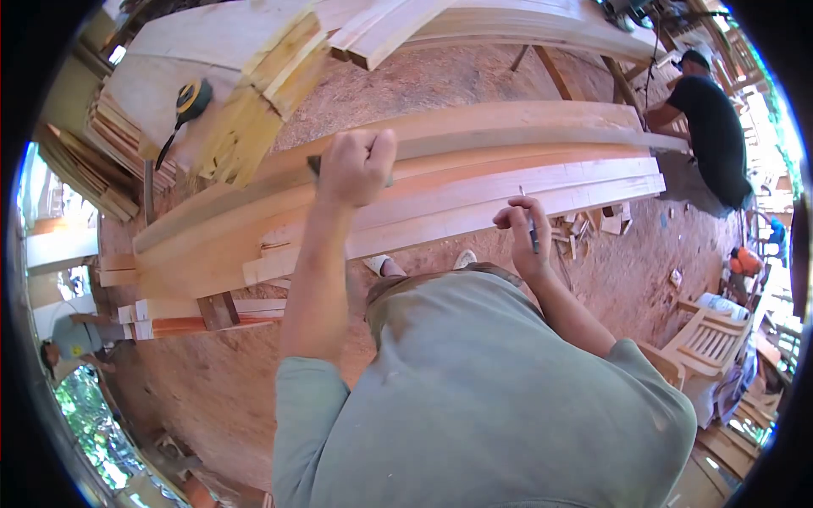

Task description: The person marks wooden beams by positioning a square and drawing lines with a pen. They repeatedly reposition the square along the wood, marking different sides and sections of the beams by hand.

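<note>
Dark object (314,164) mostly hidden in left hand (357,167).

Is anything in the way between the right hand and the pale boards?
No, nothing visible stands between the right hand and the pale boards; only the pencil-like stick it holds points toward them.

Feed gave me a pale tabletop (169,51) at upper left. I had a tape measure (194,99) lying on it, beside a rough yellowish wood piece (254,106) that ran past the edge. In front I saw long planks (457,182) laid side by side, roughly parallel; their supports I couldn't fully make out. Below, a reddish-brown floor (220,381) carried loose offcuts (577,234) and a slatted wooden chair (705,341) at right.
</note>
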Demonstrator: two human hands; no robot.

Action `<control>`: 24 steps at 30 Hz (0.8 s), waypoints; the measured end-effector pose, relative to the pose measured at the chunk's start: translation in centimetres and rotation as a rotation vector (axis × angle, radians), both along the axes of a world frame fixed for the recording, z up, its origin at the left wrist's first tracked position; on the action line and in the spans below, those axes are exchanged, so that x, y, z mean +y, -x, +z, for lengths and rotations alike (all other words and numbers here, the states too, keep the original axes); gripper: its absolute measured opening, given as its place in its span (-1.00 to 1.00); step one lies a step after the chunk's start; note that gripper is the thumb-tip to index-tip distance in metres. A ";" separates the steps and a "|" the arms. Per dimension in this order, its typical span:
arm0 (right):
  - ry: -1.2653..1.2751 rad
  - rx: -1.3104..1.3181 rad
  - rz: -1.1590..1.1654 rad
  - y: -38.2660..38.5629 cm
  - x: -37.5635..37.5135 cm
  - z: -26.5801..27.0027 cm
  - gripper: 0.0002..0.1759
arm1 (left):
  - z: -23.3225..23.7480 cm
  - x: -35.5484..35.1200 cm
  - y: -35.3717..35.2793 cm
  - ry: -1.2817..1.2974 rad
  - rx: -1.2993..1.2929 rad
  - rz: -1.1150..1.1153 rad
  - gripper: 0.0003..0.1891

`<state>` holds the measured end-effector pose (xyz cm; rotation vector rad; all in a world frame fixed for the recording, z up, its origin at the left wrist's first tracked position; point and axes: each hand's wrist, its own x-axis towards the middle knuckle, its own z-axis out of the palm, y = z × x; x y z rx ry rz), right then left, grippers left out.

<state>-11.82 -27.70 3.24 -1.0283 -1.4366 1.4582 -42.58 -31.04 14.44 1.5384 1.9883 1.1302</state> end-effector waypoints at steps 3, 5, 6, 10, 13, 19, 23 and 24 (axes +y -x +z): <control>0.045 0.032 0.257 -0.7 -0.7 1.2 -0.56 | 3.3 2.2 -5.8 -0.388 -0.236 -0.219 -0.57; -0.097 -0.010 0.317 -0.4 -0.9 2.6 -0.46 | 5.1 3.0 -8.9 -0.604 -0.297 -0.308 -0.67; -0.255 -0.059 0.347 0.0 -0.8 2.8 -0.36 | 5.7 3.4 -11.0 -0.755 -0.393 -0.333 -0.71; -0.413 -0.326 0.311 -2.8 1.4 0.3 -0.60 | 6.6 4.4 -16.3 -0.895 -0.590 -0.158 -0.72; -0.315 -0.256 0.404 -3.6 2.9 0.8 -0.76 | 6.2 4.2 -17.3 -0.910 -0.412 -0.045 -0.63; 0.011 -0.350 0.291 -5.4 4.5 -1.1 -0.75 | 2.7 2.2 -13.0 -0.796 0.025 0.180 -0.59; -0.114 -0.335 0.058 -7.2 6.5 -1.3 -0.81 | -5.5 -0.8 -10.1 -0.087 -0.172 0.166 -0.69; -0.102 -0.335 0.016 -7.6 6.7 -1.0 -0.80 | -7.9 -1.4 -10.0 -0.008 -0.005 0.125 -0.62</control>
